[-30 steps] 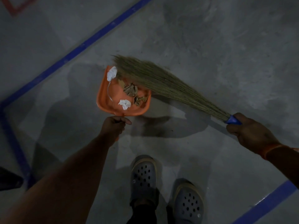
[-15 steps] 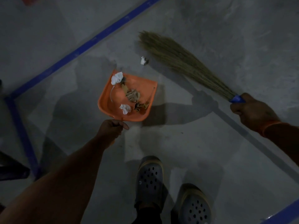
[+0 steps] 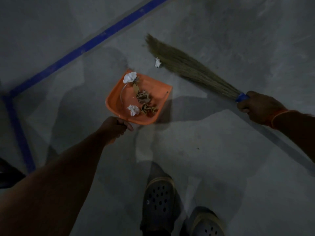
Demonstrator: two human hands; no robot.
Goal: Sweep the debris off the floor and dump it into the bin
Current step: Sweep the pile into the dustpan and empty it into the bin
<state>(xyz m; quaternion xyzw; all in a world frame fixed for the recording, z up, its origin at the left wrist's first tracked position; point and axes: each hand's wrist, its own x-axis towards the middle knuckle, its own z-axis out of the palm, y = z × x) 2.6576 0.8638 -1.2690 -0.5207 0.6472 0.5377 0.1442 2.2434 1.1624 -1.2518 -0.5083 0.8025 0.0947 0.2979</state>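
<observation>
Debris (image 3: pixel 142 99) fills dustpan (image 3: pixel 115 101) on taped concrete floor (image 3: pixel 221 150).

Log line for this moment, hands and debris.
left hand holds dustpan | right hand grips broom | paper scrap on floor beside bristles

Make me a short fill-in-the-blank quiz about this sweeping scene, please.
1. The left hand holds an orange plastic dustpan by its ____.
2. The right hand grips the long grass broom at its ____ coloured handle end.
3. One crumpled white paper scrap lies on the grey concrete floor beside the broom's ____.
4. The number of white paper wads inside the dustpan is ____.

Missing words: handle; blue; bristles; two.
</observation>
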